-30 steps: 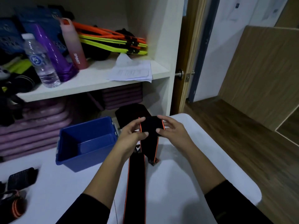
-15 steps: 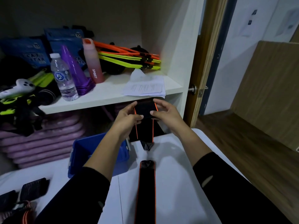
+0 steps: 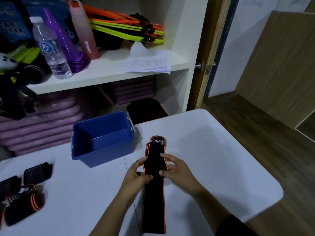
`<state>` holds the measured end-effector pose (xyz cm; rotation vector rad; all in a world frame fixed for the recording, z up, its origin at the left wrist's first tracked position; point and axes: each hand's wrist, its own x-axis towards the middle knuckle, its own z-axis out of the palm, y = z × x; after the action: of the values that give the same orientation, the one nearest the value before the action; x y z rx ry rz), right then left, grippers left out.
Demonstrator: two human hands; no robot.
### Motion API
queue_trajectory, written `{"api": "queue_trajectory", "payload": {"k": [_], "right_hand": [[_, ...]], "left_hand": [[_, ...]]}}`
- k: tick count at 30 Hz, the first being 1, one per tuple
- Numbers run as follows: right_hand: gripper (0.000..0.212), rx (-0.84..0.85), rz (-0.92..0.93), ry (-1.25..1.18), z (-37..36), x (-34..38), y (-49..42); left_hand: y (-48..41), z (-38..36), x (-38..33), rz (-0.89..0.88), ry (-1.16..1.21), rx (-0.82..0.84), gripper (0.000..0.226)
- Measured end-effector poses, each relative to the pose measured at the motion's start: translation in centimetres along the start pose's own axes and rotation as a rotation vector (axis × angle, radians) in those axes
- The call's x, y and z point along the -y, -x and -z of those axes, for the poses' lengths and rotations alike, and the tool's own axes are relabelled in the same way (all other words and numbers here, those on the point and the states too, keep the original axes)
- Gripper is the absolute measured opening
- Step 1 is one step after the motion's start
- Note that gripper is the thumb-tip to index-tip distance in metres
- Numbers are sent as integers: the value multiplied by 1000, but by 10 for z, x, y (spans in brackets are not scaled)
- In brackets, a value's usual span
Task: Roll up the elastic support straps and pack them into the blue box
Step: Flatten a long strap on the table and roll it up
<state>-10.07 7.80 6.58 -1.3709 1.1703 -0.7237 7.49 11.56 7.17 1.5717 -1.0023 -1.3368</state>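
Observation:
A long black elastic strap with orange edges lies lengthwise on the white table, its far end folded back on itself. My left hand pinches the strap's left edge at the fold. My right hand pinches the right edge, fingers over the top. The blue box stands open and empty just left of and beyond the strap. Several more black straps with orange or striped trim lie at the table's left edge.
Behind the table stands a white shelf unit holding a water bottle, a pink bottle, a purple cone, papers and bright poles. Purple mats are stacked below it. A black pad leans behind the box. Wooden floor lies to the right.
My hands came down from in front of the shelf to the table, bringing the folded strap end with them. The strap now lies flat along the table.

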Motion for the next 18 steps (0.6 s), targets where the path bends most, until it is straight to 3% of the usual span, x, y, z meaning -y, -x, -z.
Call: {"api": "queue_trajectory", "payload": {"k": [6,12,18], "right_hand": [[63,58,-160,248,-35,-110,32],[45,-39,-227,346,-57,-113,54],[51,-60,-245,428,-63,-117,62]], "left_hand": [[27,-3,83,227,-134,71,63],[37,-4,110,233,-268,97,68],[45,-4,112,217,-311,103,72]]}}
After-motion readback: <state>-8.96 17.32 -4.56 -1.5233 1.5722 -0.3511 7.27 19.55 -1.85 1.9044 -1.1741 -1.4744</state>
